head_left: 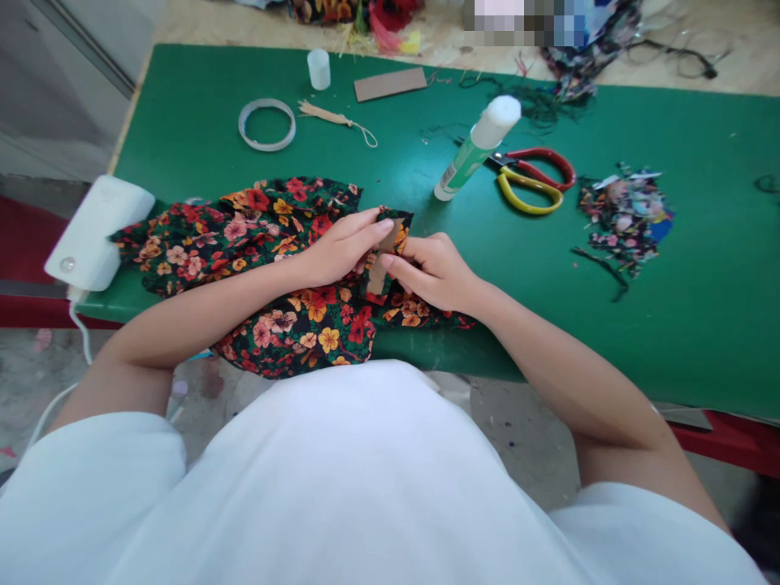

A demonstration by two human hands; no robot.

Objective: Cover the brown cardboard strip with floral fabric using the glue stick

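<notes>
A dark floral fabric (329,337) with red, orange and pink flowers is spread at the table's front edge and hangs partly over it. My left hand (350,248) grips the fabric's edge against a strip of brown cardboard (377,278), thumb on top. From the other side my right hand (435,268) pinches the same edge, its thumb pressed on the cardboard and its fingers curled beneath. Fabric is folded round the strip's borders. The fingertips under the cloth are hidden.
Beyond my hands stand a glue stick (466,166) and red-and-yellow scissors (530,180). Fabric scraps (625,215) lie right. Farther back are a tape ring (266,125), a tassel (329,116), a white cap (318,70) and a brown strip (390,84). A white corded box (101,231) sits left.
</notes>
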